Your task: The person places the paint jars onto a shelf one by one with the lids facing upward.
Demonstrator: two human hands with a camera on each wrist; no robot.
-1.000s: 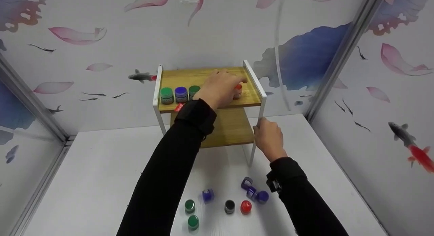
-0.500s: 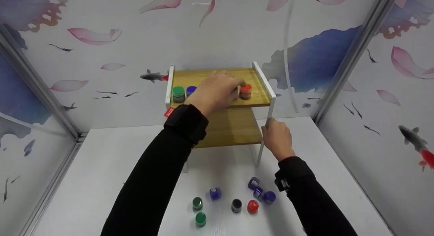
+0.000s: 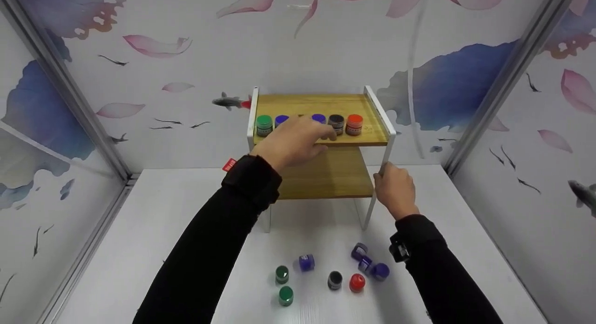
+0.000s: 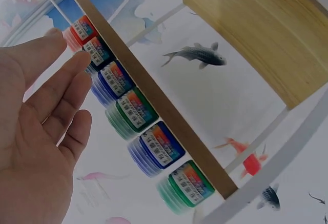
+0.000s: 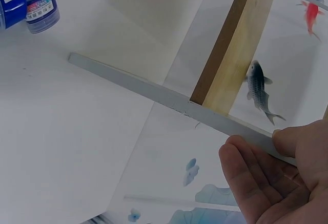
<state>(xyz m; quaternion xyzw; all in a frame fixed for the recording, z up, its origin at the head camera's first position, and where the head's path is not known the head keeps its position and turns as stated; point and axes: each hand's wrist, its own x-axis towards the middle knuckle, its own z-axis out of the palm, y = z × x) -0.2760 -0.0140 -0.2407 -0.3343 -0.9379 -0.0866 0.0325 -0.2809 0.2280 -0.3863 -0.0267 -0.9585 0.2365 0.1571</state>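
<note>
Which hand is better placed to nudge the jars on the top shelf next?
Probably the left hand: it is open, holds nothing and is close to the row of jars. The right hand is lower down, gripping a white shelf leg.

The person's left hand (image 3: 295,140) has come down and back from over the top shelf (image 3: 321,99), and now it is by the front edge. I can see a blue jar (image 3: 319,118) and a black jar (image 3: 336,124) that it mostly hid before. The red jar (image 3: 354,124), half hidden a second ago, shows whole. The head view has swung a bit left.
</note>
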